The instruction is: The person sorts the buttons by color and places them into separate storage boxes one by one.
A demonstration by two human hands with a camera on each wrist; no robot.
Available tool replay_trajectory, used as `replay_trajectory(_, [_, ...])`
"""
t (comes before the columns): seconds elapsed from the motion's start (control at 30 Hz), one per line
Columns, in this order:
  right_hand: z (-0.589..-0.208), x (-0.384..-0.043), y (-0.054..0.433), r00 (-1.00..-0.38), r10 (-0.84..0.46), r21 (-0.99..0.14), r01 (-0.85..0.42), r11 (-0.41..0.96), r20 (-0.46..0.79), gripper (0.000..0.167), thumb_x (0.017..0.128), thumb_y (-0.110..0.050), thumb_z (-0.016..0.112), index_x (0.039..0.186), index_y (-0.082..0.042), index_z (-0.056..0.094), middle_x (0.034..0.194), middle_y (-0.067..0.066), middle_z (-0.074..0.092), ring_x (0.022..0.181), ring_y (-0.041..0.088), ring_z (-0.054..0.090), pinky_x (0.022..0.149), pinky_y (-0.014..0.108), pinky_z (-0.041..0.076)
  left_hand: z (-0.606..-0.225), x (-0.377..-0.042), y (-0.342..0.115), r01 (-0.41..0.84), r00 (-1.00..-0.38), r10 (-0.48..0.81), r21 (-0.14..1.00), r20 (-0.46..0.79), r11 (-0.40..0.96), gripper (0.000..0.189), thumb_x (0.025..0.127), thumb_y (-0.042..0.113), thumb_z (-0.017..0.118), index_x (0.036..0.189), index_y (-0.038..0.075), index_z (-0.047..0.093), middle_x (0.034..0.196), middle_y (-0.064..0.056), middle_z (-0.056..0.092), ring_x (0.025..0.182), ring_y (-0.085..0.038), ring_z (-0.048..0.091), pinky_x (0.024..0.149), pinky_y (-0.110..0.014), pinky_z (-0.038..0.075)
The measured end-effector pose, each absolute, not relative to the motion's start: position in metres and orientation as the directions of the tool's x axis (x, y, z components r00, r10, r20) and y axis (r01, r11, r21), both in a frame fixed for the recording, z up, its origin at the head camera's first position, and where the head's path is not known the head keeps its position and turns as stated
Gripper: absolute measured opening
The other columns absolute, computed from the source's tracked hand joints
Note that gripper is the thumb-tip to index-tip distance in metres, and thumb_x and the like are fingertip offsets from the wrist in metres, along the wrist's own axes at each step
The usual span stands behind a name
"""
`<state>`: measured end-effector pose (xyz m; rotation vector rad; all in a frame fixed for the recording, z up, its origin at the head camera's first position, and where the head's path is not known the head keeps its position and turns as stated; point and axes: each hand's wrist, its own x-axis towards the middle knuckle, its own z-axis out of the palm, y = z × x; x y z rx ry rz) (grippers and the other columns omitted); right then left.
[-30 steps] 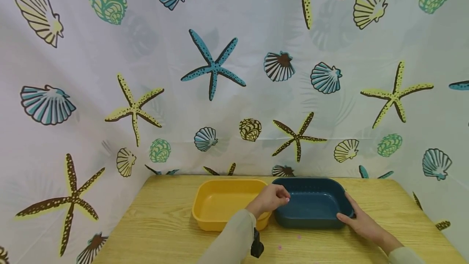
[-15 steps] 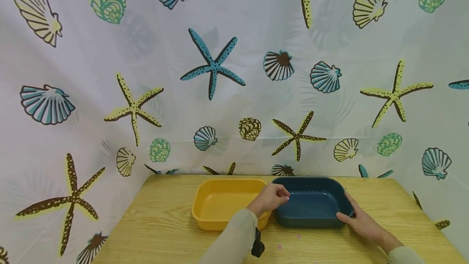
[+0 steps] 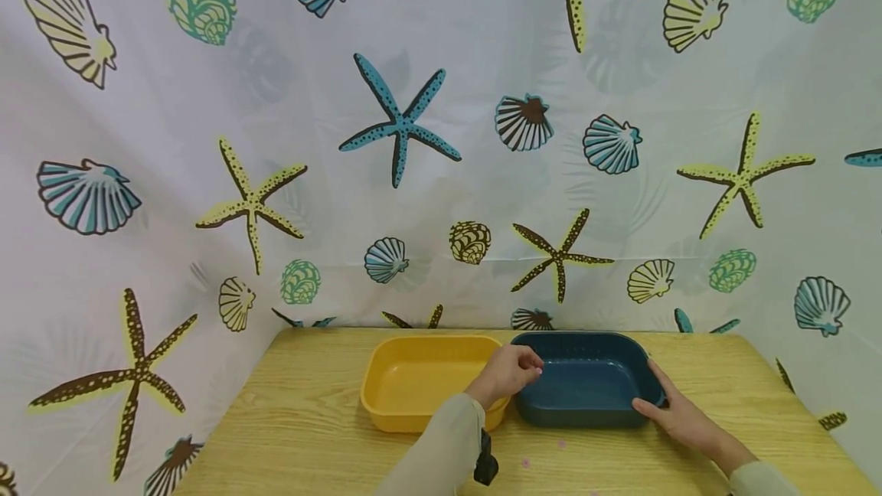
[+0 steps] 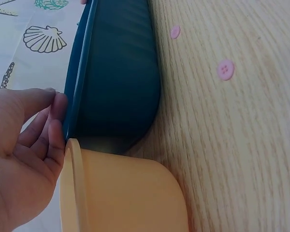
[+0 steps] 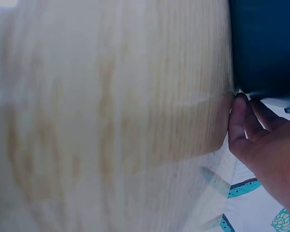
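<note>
Hardly anything has moved since the earlier frames — the left hand (image 3: 505,373) pinches a small pink piece (image 3: 540,371) over the left end of the blue basin (image 3: 586,419). Thumb and fingers of the right hand (image 3: 681,413) grip its right end. Left of it sits the yellow basin (image 3: 400,423); pink buttons (image 4: 225,70) lie in front — on the table (image 3: 310,404).

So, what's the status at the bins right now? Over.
Left hand at left end of blue bin, apparently pinching something small and pink. Right hand holding its right end. Pink buttons on the table in front. No obstruction visible.
</note>
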<state>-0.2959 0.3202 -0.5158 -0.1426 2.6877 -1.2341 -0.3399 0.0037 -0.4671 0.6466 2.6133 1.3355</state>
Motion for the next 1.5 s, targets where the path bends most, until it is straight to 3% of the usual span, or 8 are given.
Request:
replay_trajectory(0.5, [-0.517,-0.296,0.320,-0.978,-0.160,-0.774,0.002,0.633,-0.133,0.092,0.095,-0.041,0.054,0.151,-0.008,-0.010,0.150,0.035,-0.004,0.132,0.056,0.008,0.102,0.066,0.017,-0.460,-0.325,-0.005,0.339,-0.881,0.466,0.793,0.079,0.506,0.010,0.090,0.006,0.063,0.099,0.006,0.068,0.086,0.004,0.063,0.074,-0.010,0.058,0.068,-0.024,0.050])
replay_trajectory(0.77, [-0.516,-0.296,0.320,-0.978,-0.161,-0.767,-0.003,0.641,-0.131,0.092,0.095,-0.041,0.054,0.151,-0.008,-0.010,0.149,0.035,-0.004,0.132,0.056,0.009,0.101,0.067,0.018,-0.459,-0.308,-0.013,0.416,-0.824,0.565,0.723,0.042,0.552,0.005,0.090,0.009,0.065,0.093,0.008,0.069,0.079,0.009,0.062,0.069,-0.005,0.056,0.063,-0.021,0.047])
replay_trajectory(0.87, [-0.517,-0.296,0.321,-0.978,-0.165,-0.771,-0.008,0.637,-0.126,0.091,0.095,-0.040,0.054,0.151,-0.008,-0.010,0.150,0.035,-0.004,0.132,0.056,0.008,0.101,0.067,0.018,-0.457,-0.300,-0.017,0.447,-0.792,0.610,0.704,0.025,0.551,0.005,0.090,0.009,0.065,0.093,0.008,0.069,0.083,0.007,0.065,0.070,-0.003,0.056,0.063,-0.020,0.047])
replay_trajectory(1.0, [-0.517,-0.295,0.321,-0.978,-0.170,-0.775,-0.012,0.631,-0.123,0.090,0.096,-0.039,0.054,0.151,-0.009,-0.010,0.150,0.034,-0.005,0.133,0.056,0.007,0.101,0.067,0.017,-0.459,-0.291,-0.024,0.523,-0.745,0.664,0.673,0.063,0.523,0.006,0.088,0.007,0.066,0.093,0.007,0.070,0.089,0.003,0.069,0.072,0.001,0.058,0.066,-0.016,0.048])
replay_trajectory(1.23, [-0.518,-0.296,0.320,-0.980,-0.160,-0.766,-0.013,0.642,-0.118,0.091,0.095,-0.041,0.054,0.151,-0.008,-0.009,0.150,0.035,-0.003,0.132,0.056,0.009,0.101,0.067,0.018,-0.471,-0.282,-0.031,0.612,-0.688,0.719,0.613,0.099,0.500,0.008,0.087,0.005,0.067,0.092,0.007,0.072,0.081,0.010,0.066,0.070,0.005,0.057,0.065,-0.011,0.046])
replay_trajectory(1.5, [-0.518,-0.296,0.320,-0.980,-0.162,-0.751,-0.024,0.660,-0.111,0.091,0.095,-0.041,0.054,0.151,-0.007,-0.009,0.149,0.035,-0.002,0.132,0.057,0.010,0.100,0.067,0.019,-0.485,-0.274,-0.035,0.618,-0.668,0.744,0.567,0.014,0.544,0.009,0.087,0.007,0.067,0.094,0.008,0.072,0.079,0.014,0.064,0.069,0.005,0.054,0.065,-0.012,0.046])
